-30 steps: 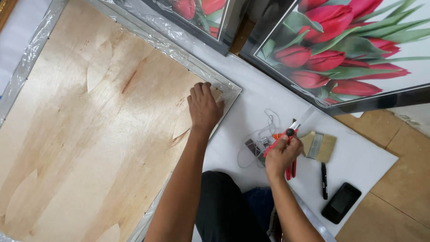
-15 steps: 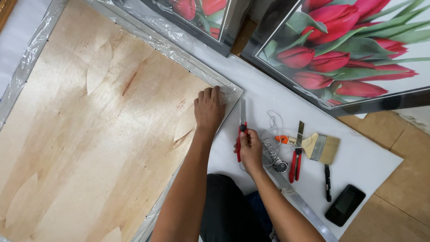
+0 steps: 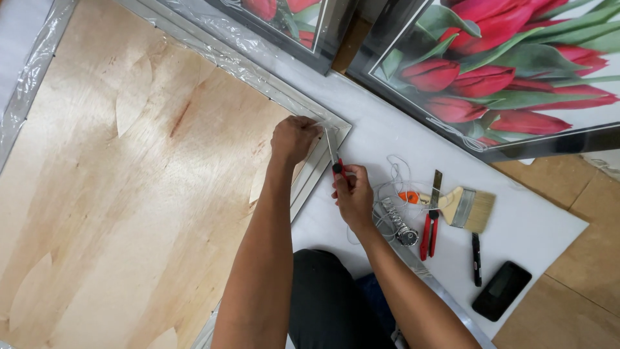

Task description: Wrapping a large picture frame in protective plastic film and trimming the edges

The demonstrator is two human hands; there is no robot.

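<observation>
A large plywood-backed picture frame (image 3: 129, 194) lies face down, its silver edge wrapped in clear plastic film (image 3: 226, 55). My left hand (image 3: 294, 139) pinches the film at the frame's right corner (image 3: 339, 126). My right hand (image 3: 352, 194) grips a utility knife with a red and black handle (image 3: 334, 158), its long blade pointing up at that corner, right beside my left fingers.
On the white sheet (image 3: 529, 220) to the right lie red-handled pliers (image 3: 429, 223), a paintbrush (image 3: 465, 207), a coil of wire (image 3: 394, 220), a black marker (image 3: 476, 258) and a black phone (image 3: 502, 291). Two framed red tulip pictures (image 3: 504, 71) lean at the top.
My right hand left the pliers, took up the knife and brought it left and up to the frame corner. My left hand shifted to that corner and pinched the film.
</observation>
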